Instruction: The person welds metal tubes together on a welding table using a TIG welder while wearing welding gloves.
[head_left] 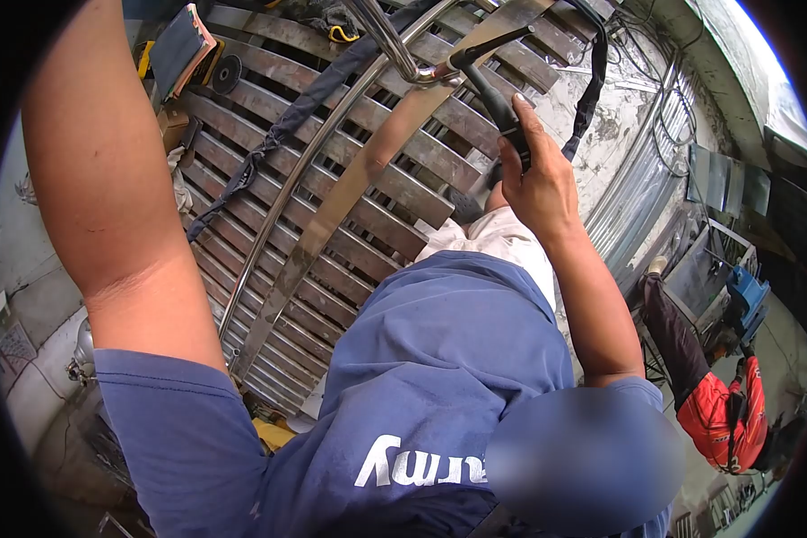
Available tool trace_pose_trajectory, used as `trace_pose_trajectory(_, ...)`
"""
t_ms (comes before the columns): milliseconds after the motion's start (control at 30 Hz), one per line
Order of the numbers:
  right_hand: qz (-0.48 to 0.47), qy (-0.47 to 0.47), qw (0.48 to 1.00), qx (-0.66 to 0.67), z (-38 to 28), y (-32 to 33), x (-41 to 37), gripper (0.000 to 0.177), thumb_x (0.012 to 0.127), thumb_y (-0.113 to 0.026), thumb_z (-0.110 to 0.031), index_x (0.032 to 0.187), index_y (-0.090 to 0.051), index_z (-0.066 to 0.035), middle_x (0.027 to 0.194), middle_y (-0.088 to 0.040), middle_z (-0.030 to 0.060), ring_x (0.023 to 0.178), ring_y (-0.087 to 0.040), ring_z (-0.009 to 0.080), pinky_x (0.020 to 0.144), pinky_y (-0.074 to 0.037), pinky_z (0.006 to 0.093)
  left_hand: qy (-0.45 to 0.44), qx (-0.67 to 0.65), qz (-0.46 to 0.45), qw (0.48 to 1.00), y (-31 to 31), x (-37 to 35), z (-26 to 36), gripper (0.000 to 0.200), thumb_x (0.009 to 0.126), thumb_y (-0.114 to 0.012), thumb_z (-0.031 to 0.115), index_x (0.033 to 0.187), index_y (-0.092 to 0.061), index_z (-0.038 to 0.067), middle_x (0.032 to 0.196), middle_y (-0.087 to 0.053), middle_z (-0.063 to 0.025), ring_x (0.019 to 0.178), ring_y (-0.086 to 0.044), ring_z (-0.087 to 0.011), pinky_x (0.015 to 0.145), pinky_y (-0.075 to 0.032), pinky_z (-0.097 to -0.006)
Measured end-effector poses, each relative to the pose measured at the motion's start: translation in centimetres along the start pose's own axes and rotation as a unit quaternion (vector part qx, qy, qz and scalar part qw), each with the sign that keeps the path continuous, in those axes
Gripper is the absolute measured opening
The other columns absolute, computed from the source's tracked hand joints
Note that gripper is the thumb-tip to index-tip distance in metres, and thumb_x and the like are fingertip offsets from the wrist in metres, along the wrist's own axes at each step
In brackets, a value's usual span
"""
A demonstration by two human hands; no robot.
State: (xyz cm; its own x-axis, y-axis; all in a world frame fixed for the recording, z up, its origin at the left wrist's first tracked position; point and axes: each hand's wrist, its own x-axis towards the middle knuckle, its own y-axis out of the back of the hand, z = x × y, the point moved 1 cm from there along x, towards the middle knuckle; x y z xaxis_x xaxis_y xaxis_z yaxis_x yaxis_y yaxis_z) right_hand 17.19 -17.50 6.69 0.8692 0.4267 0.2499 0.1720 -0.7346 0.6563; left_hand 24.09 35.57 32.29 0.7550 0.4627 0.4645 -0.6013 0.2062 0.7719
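My right hand [540,184] is closed around the dark handle of a TIG welding torch [488,90]. The torch head points towards the bent end of a shiny metal tube [387,38], its nozzle at or very close to the metal; contact cannot be made out. A black cable [591,94] loops behind the torch. My left arm [117,179] stretches up along the left side, and its hand lies outside the picture. Beneath the tube, a long flat metal strip [368,170] crosses a slatted metal bench [350,215].
A dark cloth-wrapped cable [287,125] runs across the slats. A notebook [185,49] and a black disc [227,74] are at upper left. Metal lengths [641,197] lie on the floor at right. A person in red [724,417] is near a blue machine [746,300].
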Motion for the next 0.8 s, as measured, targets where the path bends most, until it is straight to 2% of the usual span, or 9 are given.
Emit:
trace_pose_trajectory(167,-0.012,0.012,1.000,-0.019,0.3,-0.1,-0.3,0.074,0.101,-0.076,-0.011,0.169,-0.048,-0.020,0.093,-0.071,0.0234,0.076,-0.072,0.0454,0.071,-0.060,0.0553,-0.001,0.027,-0.007,1.000,0.1,0.1,-0.4,0.048,0.105,-0.062,0.057,0.128,-0.064,0.015,0.106,-0.064,-0.0045,0.092,-0.060,-0.0208,0.080,-0.047,-0.0380)
trace_pose_trajectory(267,-0.037,-0.047,0.998,-0.011,-0.5,0.4,-0.1,0.067,0.102,-0.076,-0.006,0.165,-0.053,-0.012,0.118,-0.077,0.0304,0.105,-0.079,0.0479,0.089,-0.064,0.0506,-0.002,0.043,-0.012,0.999,0.1,0.2,-0.6,0.049,0.105,-0.062,0.058,0.129,-0.064,0.015,0.108,-0.064,-0.0049,0.093,-0.061,-0.0212,0.081,-0.047,-0.0383)
trace_pose_trajectory(500,-0.024,-0.035,0.999,-0.004,-0.4,0.3,-0.2,0.067,0.103,-0.075,-0.007,0.166,-0.052,-0.013,0.120,-0.077,0.0304,0.107,-0.079,0.0475,0.089,-0.064,0.0498,-0.004,0.083,-0.021,0.996,0.4,0.4,-1.2,0.051,0.104,-0.063,0.058,0.131,-0.064,0.015,0.111,-0.066,-0.0057,0.097,-0.062,-0.0221,0.084,-0.049,-0.0389)
trace_pose_trajectory(600,-0.038,-0.055,0.998,-0.006,-0.5,0.3,-0.3,0.068,0.103,-0.075,-0.007,0.166,-0.052,-0.015,0.118,-0.077,0.0295,0.105,-0.079,0.0467,0.088,-0.064,0.0497,-0.004,0.099,-0.025,0.995,0.5,0.4,-1.5,0.051,0.104,-0.063,0.058,0.132,-0.065,0.015,0.112,-0.066,-0.0060,0.098,-0.063,-0.0225,0.085,-0.049,-0.0392)
trace_pose_trajectory(700,-0.015,0.000,1.000,-0.021,0.2,-0.1,-0.5,0.076,0.100,-0.076,-0.010,0.169,-0.048,-0.021,0.092,-0.070,0.0223,0.075,-0.072,0.0451,0.069,-0.060,0.0559,-0.005,0.115,-0.028,0.993,0.6,0.5,-1.7,0.052,0.104,-0.063,0.058,0.133,-0.065,0.015,0.113,-0.067,-0.0064,0.100,-0.063,-0.0229,0.086,-0.049,-0.0395)
trace_pose_trajectory(800,-0.010,0.006,1.000,-0.026,0.2,-0.1,-0.5,0.076,0.100,-0.077,-0.011,0.169,-0.048,-0.021,0.091,-0.069,0.0216,0.074,-0.072,0.0449,0.068,-0.060,0.0561,-0.006,0.131,-0.032,0.991,0.7,0.5,-1.8,0.053,0.104,-0.063,0.058,0.134,-0.065,0.015,0.115,-0.067,-0.0067,0.101,-0.064,-0.0232,0.088,-0.050,-0.0398)
